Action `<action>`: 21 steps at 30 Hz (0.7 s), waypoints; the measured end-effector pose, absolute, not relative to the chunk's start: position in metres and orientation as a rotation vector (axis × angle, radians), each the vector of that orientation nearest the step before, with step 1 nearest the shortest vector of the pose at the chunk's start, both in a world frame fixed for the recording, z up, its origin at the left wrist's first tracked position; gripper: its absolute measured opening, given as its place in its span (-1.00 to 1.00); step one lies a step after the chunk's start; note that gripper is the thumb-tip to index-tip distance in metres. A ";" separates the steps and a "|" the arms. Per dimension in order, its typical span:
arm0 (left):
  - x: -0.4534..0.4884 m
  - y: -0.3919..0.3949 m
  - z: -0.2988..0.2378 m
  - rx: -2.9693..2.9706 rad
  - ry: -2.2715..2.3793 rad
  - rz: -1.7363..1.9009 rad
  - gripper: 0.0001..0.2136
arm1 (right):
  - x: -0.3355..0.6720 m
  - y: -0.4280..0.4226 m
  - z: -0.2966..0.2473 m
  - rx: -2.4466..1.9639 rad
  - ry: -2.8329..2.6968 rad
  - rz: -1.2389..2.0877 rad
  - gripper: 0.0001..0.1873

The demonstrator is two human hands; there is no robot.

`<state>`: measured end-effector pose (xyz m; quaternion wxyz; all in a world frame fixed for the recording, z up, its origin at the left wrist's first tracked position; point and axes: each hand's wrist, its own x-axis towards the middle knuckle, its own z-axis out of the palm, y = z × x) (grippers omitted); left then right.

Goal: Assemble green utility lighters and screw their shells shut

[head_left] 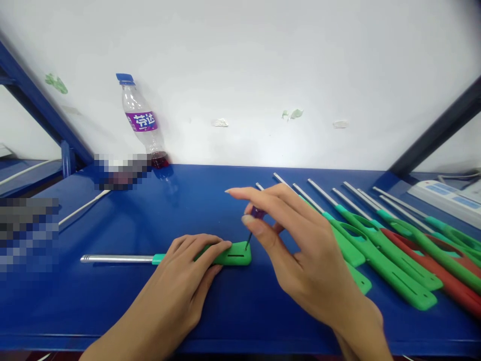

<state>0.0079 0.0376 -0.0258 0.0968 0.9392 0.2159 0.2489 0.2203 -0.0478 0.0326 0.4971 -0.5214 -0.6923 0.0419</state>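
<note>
A green long-nosed lighter [235,254] with a silver metal tube lies flat on the blue table [150,301], tube pointing left. My left hand [188,276] lies over its green handle, fingers pressed down on it. My right hand [285,240] pinches a small purple-handled screwdriver [255,215] between thumb and fingers. Its thin tip touches the right end of the green handle.
Several green lighters [379,250] and a red one [443,281] lie in a row at the right, tubes pointing away. A nearly drained plastic bottle [143,123] stands at the back left against the white wall. A white power strip [447,198] sits far right.
</note>
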 end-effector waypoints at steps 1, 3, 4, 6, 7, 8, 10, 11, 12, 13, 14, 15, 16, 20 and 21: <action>0.008 0.038 -0.026 2.785 0.639 0.747 -0.70 | 0.221 -0.048 0.033 -1.260 -1.688 0.106 -0.56; 0.009 0.038 -0.027 2.798 0.636 0.764 -0.70 | 0.223 -0.048 0.033 -1.245 -1.700 0.116 -0.50; 0.009 0.039 -0.027 2.809 0.630 0.774 -0.70 | 0.224 -0.048 0.033 -1.239 -1.701 0.128 -0.47; 0.009 0.040 -0.028 2.840 0.610 0.800 -0.68 | 0.226 -0.047 0.032 -1.237 -1.698 0.154 -0.46; 0.009 0.041 -0.028 2.858 0.600 0.813 -0.67 | 0.227 -0.047 0.031 -1.240 -1.694 0.161 -0.46; 0.009 0.041 -0.028 2.879 0.588 0.832 -0.66 | 0.227 -0.046 0.031 -1.243 -1.689 0.163 -0.48; 0.008 0.041 -0.029 2.917 0.571 0.862 -0.65 | 0.226 -0.046 0.031 -1.242 -1.672 0.159 -0.53; 0.007 0.040 -0.029 2.930 0.562 0.876 -0.64 | 0.225 -0.046 0.032 -1.241 -1.665 0.156 -0.56; 0.007 0.040 -0.029 2.937 0.554 0.885 -0.63 | 0.223 -0.045 0.033 -1.245 -1.661 0.157 -0.58; 0.006 0.039 -0.029 2.937 0.552 0.889 -0.61 | 0.222 -0.045 0.034 -1.253 -1.660 0.155 -0.61; 0.006 0.039 -0.029 2.934 0.553 0.888 -0.59 | 0.222 -0.045 0.034 -1.262 -1.658 0.143 -0.63; 0.005 0.038 -0.029 2.930 0.561 0.881 -0.58 | 0.221 -0.044 0.035 -1.280 -1.655 0.125 -0.65; 0.005 0.038 -0.030 2.927 0.562 0.875 -0.56 | 0.221 -0.044 0.035 -1.298 -1.645 0.101 -0.67; 0.004 0.038 -0.030 2.922 0.556 0.875 -0.54 | 0.223 -0.045 0.032 -1.315 -1.599 0.021 -0.69; 0.004 0.038 -0.030 2.917 0.556 0.882 -0.54 | 0.223 -0.045 0.031 -1.308 -1.595 0.031 -0.69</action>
